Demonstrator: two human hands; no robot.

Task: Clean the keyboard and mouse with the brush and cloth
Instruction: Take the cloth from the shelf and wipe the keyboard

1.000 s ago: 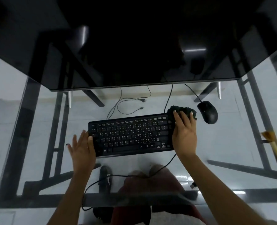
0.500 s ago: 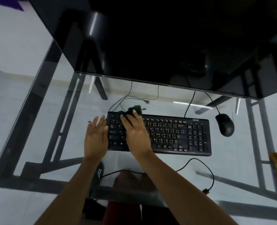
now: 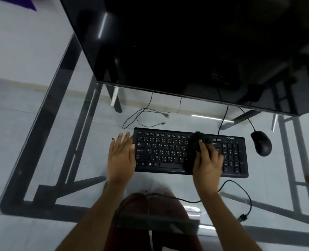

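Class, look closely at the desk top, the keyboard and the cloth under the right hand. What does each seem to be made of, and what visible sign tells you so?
Desk top: clear glass, glossy; the floor and frame show through it.
Keyboard: probably matte black plastic with printed key legends.
Cloth: dark soft fabric, bunched and rumpled under the right hand; the fibre cannot be told.

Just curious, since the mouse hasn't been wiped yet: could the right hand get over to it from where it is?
Probably yes. The right hand presses the cloth on the keyboard; only bare glass separates keyboard and mouse.
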